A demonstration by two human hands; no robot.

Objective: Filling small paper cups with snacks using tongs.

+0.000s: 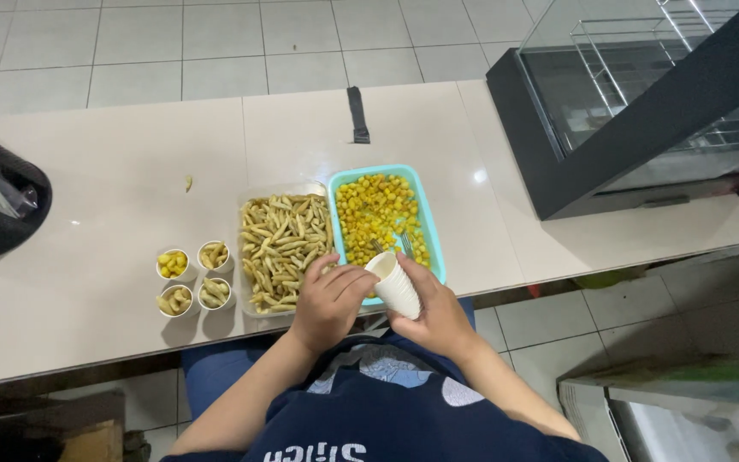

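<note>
While right hand grips cups, left fingers touch them.

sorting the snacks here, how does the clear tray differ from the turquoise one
The clear plastic tray holds pale, elongated finger-shaped snacks; the turquoise plastic tray holds small, round yellow pieces. A fork rests in the turquoise tray, none shows in the clear one. The left hand reaches over the clear tray's near end. Both are rectangular, nearly full, and sit side by side on the counter.

turquoise tray, white cups, beige counter
</note>
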